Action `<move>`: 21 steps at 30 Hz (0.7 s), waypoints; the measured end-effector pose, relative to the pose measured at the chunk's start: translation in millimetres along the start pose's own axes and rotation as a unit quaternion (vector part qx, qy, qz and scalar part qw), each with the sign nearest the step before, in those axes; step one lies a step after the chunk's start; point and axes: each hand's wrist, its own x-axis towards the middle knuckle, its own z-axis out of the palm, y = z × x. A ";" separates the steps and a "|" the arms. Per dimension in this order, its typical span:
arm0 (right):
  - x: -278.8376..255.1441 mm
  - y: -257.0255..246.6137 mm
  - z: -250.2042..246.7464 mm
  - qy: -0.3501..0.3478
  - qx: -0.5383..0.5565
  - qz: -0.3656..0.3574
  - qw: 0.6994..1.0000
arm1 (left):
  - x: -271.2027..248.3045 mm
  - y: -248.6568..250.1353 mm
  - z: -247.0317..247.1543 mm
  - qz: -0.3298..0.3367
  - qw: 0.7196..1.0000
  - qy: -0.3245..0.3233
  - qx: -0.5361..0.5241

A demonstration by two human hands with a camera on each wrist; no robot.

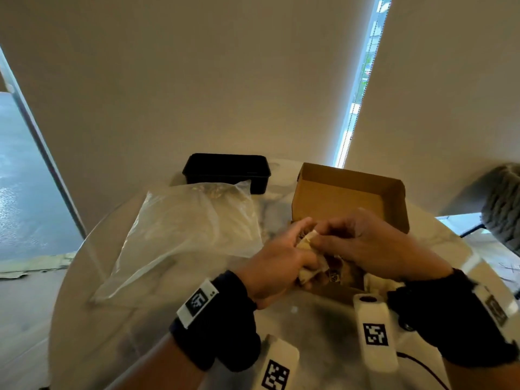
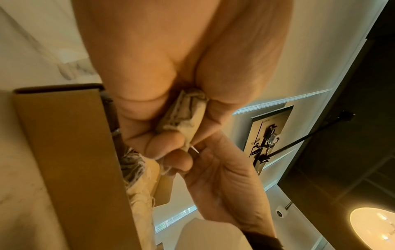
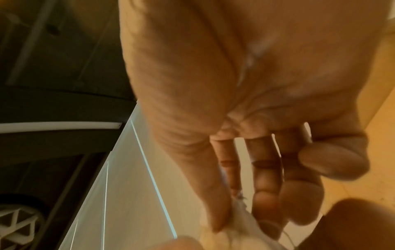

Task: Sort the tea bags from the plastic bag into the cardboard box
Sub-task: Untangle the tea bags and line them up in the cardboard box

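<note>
My left hand (image 1: 284, 257) grips a small bundle of pale tea bags (image 1: 308, 240) over the near end of the open cardboard box (image 1: 349, 192). In the left wrist view the tea bags (image 2: 183, 113) sit squeezed between thumb and curled fingers beside the box wall (image 2: 70, 152). My right hand (image 1: 363, 243) meets the left and pinches the top of the same bundle; the right wrist view shows its thumb and fingers nipping a white tea bag (image 3: 237, 225). More tea bags (image 1: 337, 274) lie in the box under my hands. The clear plastic bag (image 1: 191, 235) lies flat to the left.
A black rectangular container (image 1: 228, 170) stands behind the plastic bag at the far edge of the round marble table (image 1: 126, 333). A grey knitted object (image 1: 503, 201) sits off the table to the right. Blinds hang close behind.
</note>
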 end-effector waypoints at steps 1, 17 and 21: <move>-0.6 2.6 -0.8 0.010 0.015 0.003 1.000 | -0.1 0.0 0.4 0.001 1.000 -0.003 0.001; -12.4 29.4 -4.4 0.246 0.296 0.020 0.923 | 5.2 -1.7 -11.7 -0.003 0.999 0.026 -0.045; -15.0 27.3 -8.1 0.251 0.435 0.006 0.865 | 7.3 1.9 -16.4 0.014 0.992 0.086 -0.096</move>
